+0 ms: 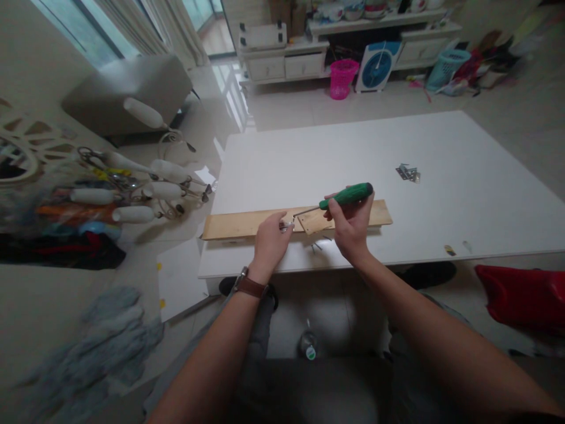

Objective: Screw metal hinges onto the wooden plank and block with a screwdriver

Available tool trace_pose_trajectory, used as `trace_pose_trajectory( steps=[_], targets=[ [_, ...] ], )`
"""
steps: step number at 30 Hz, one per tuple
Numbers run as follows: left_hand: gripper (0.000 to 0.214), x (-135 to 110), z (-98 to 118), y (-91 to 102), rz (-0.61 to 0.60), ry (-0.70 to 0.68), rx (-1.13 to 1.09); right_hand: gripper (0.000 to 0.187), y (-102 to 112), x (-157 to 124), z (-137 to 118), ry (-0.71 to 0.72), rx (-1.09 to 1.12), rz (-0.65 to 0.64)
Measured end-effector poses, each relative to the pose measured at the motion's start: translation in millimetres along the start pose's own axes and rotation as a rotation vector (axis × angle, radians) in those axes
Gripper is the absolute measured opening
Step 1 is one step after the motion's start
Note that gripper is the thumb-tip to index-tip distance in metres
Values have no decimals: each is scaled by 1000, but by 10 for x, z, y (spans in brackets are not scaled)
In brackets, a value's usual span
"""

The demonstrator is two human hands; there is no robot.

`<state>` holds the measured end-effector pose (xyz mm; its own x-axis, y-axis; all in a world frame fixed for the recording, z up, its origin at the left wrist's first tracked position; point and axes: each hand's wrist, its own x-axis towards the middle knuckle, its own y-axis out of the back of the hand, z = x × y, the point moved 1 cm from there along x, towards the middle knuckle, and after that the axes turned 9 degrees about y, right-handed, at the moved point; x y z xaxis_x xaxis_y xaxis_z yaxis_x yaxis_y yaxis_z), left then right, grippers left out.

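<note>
A long wooden plank (233,224) lies along the near side of the white table (304,159). My left hand (270,240) rests over it, thumb and fingers pinching a small shiny metal piece (286,225) whose exact shape is partly hidden. In my right hand (353,229) is a screwdriver with a green handle (348,195). It tilts down to the left, its tip close to the metal piece; contact cannot be made out. A shorter wooden piece (314,221) lies across the plank between my hands. A few loose screws (316,247) lie just in front of the plank.
Several metal brackets and screws (408,172) are heaped farther right on the table. Two small flat bits (449,250) lie near its front edge. A red plastic seat (521,297) stands at the right, a lamp with white shades (165,189) at the left, a bottle (308,343) below.
</note>
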<state>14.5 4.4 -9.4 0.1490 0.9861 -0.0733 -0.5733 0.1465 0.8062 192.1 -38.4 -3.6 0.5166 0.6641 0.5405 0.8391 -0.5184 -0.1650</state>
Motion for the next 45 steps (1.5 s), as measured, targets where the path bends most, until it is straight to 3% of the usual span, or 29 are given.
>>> trace_pose_trajectory(
  steps=[4, 17, 34, 45],
  targets=[
    [35, 10, 13, -35, -5, -49, -113, 42, -12, 12, -24, -18, 32, 39],
    [16, 14, -9, -5, -18, -25, -51, 43, -7, 28, 15, -81, 54, 72],
    [21, -113, 97, 75, -31, -205, 367, 46, 4, 7, 45, -104, 6, -42],
    [16, -84, 51, 29, -11, -169, 257, 48, 31, 24, 43, -123, 59, -97]
  ],
)
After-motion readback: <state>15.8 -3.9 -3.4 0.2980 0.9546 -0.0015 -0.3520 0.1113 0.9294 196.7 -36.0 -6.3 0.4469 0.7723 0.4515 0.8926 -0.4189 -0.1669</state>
